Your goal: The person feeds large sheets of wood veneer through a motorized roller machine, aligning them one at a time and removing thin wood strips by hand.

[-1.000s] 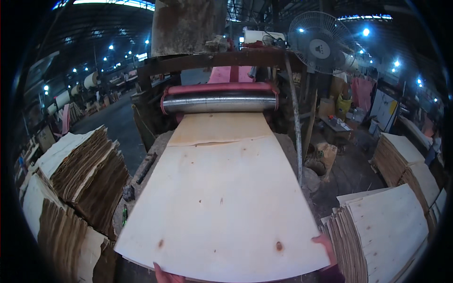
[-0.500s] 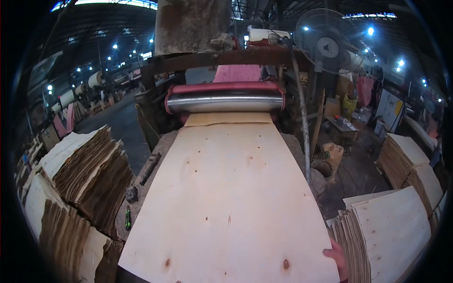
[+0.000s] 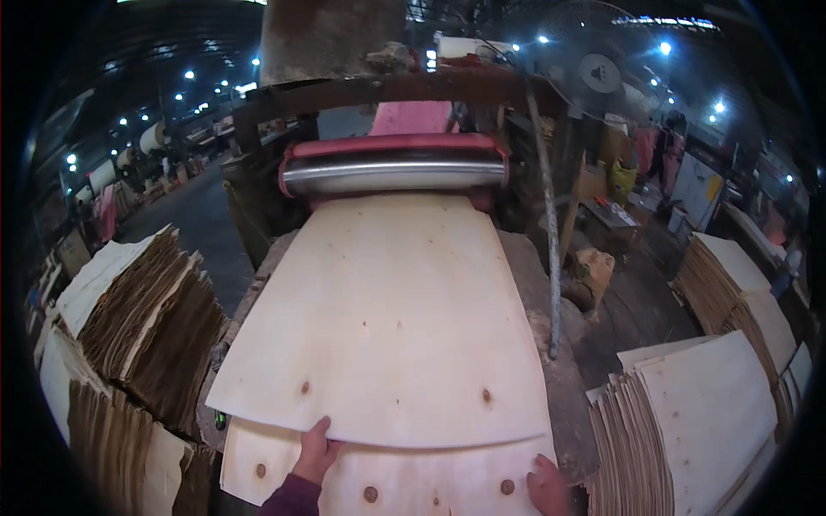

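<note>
A large pale wood veneer sheet (image 3: 404,318) with brown knots stretches from a roller machine toward me. Its far edge is at the metal roller (image 3: 396,172). My left hand (image 3: 317,451) grips this sheet's near edge, thumb on top and the other fingers hidden beneath. Under it lies a second veneer sheet (image 3: 413,477), whose near part shows. My right hand (image 3: 548,488) is at the right edge of the lower sheet, apart from the upper one. It is blurred, its fingers look bent, and whether they hold that sheet is unclear.
Veneer stacks stand at left (image 3: 163,318) and right (image 3: 705,413). A grey pole (image 3: 549,232) rises right of the machine, a fan (image 3: 600,73) beyond it. A green-handled tool (image 3: 220,420) lies partly covered by the sheet's left corner. A sack (image 3: 594,273) sits on the floor.
The upper sheet has moved forward to the roller, uncovering the lower sheet's near part. My left hand has come into view on its near edge. My right hand has shifted left. The view has shifted.
</note>
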A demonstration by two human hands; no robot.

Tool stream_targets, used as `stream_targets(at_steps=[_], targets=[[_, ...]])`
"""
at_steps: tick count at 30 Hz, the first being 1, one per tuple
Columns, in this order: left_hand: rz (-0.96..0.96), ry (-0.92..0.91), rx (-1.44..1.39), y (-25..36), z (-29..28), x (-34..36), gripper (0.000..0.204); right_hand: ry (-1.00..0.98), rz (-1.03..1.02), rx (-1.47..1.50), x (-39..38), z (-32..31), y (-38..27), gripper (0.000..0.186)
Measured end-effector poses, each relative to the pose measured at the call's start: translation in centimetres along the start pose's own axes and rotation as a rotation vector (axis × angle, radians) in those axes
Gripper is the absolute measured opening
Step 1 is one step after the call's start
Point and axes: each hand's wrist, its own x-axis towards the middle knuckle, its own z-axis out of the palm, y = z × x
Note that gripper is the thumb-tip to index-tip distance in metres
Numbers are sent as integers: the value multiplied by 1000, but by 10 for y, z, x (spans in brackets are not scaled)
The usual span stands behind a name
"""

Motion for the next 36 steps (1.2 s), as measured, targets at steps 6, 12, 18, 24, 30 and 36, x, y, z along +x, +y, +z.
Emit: stream_targets(at_steps=[6, 12, 18, 24, 30, 36], targets=[[-113, -56, -109, 7, 14, 108, 33, 30, -199, -412, -14, 10, -13, 49], [-321, 59, -43, 4, 57, 121, 25, 117, -121, -469, -17, -2, 18, 48], [-377, -53, 92, -40, -20, 3, 19, -14, 197, -528, -1, -22, 17, 40], [-436, -49, -100, -29, -78, -139, 31, -285, 383, 421, 26, -60, 10, 31], [-707, -359, -176, -68, -150, -206, 34, -531, 172, 587, 68, -85, -106, 30], [-47, -122, -567, -12, -61, -230, 34, -372, -5, 1017, 34, -109, -171, 32]])
